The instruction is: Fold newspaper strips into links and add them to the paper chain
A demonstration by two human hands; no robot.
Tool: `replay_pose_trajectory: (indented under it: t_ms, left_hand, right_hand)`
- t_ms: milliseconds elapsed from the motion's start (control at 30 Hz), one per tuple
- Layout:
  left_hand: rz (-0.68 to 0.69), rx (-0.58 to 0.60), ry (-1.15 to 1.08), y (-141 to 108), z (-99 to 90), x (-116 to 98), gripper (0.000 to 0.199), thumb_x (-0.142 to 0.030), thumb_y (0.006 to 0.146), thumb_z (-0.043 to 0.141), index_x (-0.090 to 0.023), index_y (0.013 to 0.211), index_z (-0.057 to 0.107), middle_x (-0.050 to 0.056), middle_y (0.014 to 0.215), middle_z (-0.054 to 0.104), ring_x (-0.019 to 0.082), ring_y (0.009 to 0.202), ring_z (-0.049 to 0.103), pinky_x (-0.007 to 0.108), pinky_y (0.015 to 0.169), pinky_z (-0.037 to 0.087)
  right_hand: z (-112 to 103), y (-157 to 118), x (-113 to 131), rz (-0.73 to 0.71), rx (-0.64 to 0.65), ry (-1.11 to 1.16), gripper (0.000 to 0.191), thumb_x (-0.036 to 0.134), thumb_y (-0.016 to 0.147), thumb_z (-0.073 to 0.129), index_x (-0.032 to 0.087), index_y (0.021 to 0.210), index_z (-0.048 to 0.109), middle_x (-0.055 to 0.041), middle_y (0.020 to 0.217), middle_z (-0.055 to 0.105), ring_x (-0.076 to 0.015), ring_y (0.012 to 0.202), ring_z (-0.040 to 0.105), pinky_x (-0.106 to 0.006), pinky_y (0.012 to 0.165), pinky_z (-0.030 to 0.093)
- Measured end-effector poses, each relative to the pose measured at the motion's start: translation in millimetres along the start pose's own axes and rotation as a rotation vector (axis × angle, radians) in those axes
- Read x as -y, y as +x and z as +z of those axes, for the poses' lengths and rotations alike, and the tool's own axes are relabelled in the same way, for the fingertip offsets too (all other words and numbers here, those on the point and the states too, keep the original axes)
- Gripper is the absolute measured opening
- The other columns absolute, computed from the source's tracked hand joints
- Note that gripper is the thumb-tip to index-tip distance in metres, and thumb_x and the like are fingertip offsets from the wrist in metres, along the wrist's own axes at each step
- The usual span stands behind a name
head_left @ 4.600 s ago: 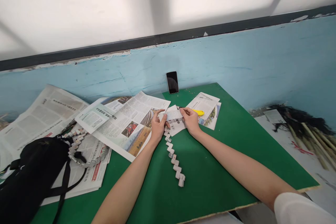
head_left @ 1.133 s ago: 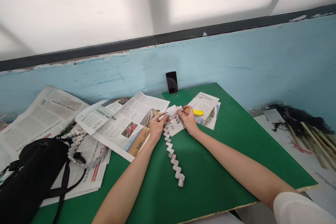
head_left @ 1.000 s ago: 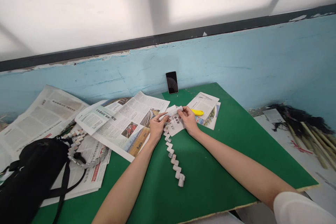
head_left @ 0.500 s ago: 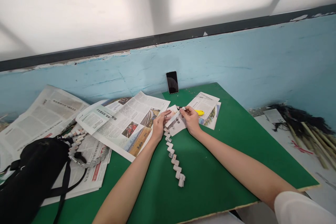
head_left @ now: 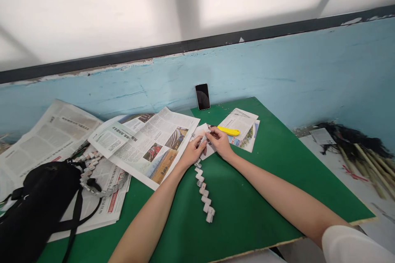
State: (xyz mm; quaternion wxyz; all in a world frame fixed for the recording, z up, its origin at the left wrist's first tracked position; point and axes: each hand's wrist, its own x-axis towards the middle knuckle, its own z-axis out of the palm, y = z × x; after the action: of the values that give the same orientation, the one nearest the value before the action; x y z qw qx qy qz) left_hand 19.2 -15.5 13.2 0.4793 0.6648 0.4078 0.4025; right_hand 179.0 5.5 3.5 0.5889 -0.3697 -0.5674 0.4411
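Note:
My left hand [head_left: 194, 154] and my right hand [head_left: 218, 141] meet over the far middle of the green table [head_left: 271, 172]. Between their fingertips they pinch a narrow folded strip of newspaper [head_left: 204, 139]. From under my left hand a zigzag chain of folded paper links [head_left: 203, 193] runs toward me across the green surface. Small cut newspaper pieces [head_left: 202, 131] lie under my hands. A yellow utility knife [head_left: 228, 131] rests just beyond my right hand on a newspaper sheet [head_left: 242, 121].
A phone [head_left: 202, 96] leans against the blue wall. Open newspapers [head_left: 145, 141] cover the table's left side, with a second folded paper chain [head_left: 89, 170] and a black bag [head_left: 40, 201] at the near left. Sticks and dark fibres [head_left: 361, 148] lie on the floor at right.
The flat piece held between both hands has been folded into a narrow strip. My hands have drawn closer together, and the chain's near end has shifted slightly left.

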Motion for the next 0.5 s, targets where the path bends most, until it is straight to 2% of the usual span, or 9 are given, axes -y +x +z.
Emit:
replay_pose_trajectory:
  t_ms: [100,233,367,500]
  left_hand:
    - [-0.005,-0.028,-0.009,-1,0.7,2,0.048,-0.056,0.093,0.055,-0.017,0.119,0.066,-0.002,0.058,0.057,0.013,0.049,0.051,0.023,0.050,0.041]
    - [-0.029,-0.062,-0.019,-1,1.7,3,0.048,-0.056,0.090,0.062,-0.018,0.119,0.068,0.000,0.067,0.062,0.014,0.054,0.052,0.024,0.053,0.041]
    - [-0.034,-0.148,-0.084,2,-1.7,4,0.046,-0.056,0.088,0.063,-0.020,0.114,0.071,0.003,0.078,0.068,0.018,0.069,0.062,0.027,0.065,0.049]
    - [-0.016,-0.270,-0.119,8,-8.8,8,0.043,-0.054,0.085,0.068,-0.019,0.109,0.073,0.007,0.100,0.073,0.022,0.093,0.066,0.030,0.083,0.051]
  right_hand:
    - [0,1,0,-0.031,0.001,-0.031,0.027,0.046,0.089,0.067,0.021,0.079,0.064,-0.0035,0.087,0.060,-0.0194,0.082,0.057,-0.031,0.076,0.048]
    - [1,1,-1,-0.062,-0.015,-0.072,0.032,0.044,0.087,0.069,0.021,0.069,0.057,-0.0032,0.085,0.057,-0.0190,0.081,0.055,-0.031,0.075,0.047]
    - [0,1,0,-0.064,-0.029,-0.073,0.028,0.042,0.086,0.070,0.021,0.070,0.062,-0.0055,0.092,0.060,-0.0216,0.091,0.057,-0.032,0.080,0.047]
    - [0,1,5,-0.043,-0.037,-0.046,0.030,0.042,0.086,0.070,0.020,0.068,0.061,-0.0077,0.098,0.060,-0.0229,0.098,0.059,-0.032,0.079,0.048]
